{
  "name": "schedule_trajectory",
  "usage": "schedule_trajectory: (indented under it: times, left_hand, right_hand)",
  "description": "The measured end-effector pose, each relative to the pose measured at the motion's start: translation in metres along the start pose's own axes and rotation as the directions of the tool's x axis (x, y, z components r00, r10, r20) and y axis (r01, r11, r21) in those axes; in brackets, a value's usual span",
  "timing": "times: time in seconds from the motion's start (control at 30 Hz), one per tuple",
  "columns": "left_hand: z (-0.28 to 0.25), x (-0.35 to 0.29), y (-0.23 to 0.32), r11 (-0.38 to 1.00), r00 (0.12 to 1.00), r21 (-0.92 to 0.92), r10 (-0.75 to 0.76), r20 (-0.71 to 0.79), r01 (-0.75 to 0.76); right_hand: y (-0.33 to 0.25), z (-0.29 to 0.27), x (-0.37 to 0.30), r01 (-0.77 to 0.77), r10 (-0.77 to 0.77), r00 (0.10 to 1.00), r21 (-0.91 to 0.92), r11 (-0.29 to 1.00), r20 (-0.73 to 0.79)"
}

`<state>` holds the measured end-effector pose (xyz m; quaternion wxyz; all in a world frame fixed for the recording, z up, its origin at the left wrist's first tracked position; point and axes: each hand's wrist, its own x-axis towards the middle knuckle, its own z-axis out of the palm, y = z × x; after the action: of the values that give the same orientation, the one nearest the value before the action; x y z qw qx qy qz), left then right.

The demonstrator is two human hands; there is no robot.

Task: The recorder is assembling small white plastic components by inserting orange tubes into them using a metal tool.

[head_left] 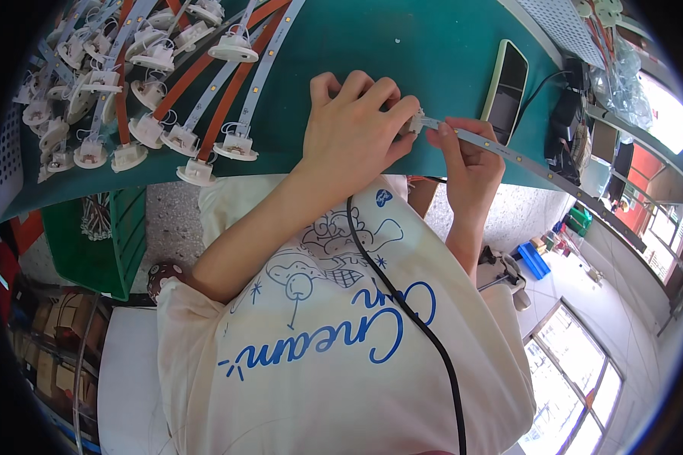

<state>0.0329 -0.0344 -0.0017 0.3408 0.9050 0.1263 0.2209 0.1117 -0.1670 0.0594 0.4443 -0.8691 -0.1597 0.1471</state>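
My left hand [353,129] is bent over the green table top, its thumb and index finger closed on a small white end cap [415,121]. From that cap a narrow LED strip [535,167] runs off to the lower right, past the table edge. My right hand [472,155] pinches the strip between thumb and fingers, close to the cap. The cap is partly hidden behind my left fingers, so how the strip joins it cannot be made out.
Many LED strips with round white end caps [235,145] are heaped at the table's left. A phone [506,91] lies right of my hands, near a black cable and dark items. Below the table's left edge stands a green crate [133,243]. A black cord [432,337] hangs across my shirt.
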Motion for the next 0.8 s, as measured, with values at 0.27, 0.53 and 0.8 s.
schedule_trajectory:
  times: [0.27, 0.53, 0.8]
  left_hand:
    - [-0.0002, -0.0010, 0.0000, 1.000, 1.000, 0.002, 0.000, 0.007, 0.000]
    - [0.0012, -0.0012, 0.0000, 1.000, 1.000, 0.001, 0.007, -0.015, -0.007]
    - [0.0015, 0.0003, 0.0001, 0.999, 0.998, -0.015, 0.033, -0.061, -0.034]
  right_hand:
    - [-0.0002, 0.0035, 0.0007, 0.049, -0.049, 0.999, -0.012, 0.999, -0.004]
    - [-0.0043, 0.0036, -0.0042, 0.018, -0.021, 1.000, -0.127, 0.992, -0.022]
    - [-0.0089, 0.0089, -0.0071, 0.029, -0.042, 0.997, -0.202, 0.979, -0.061]
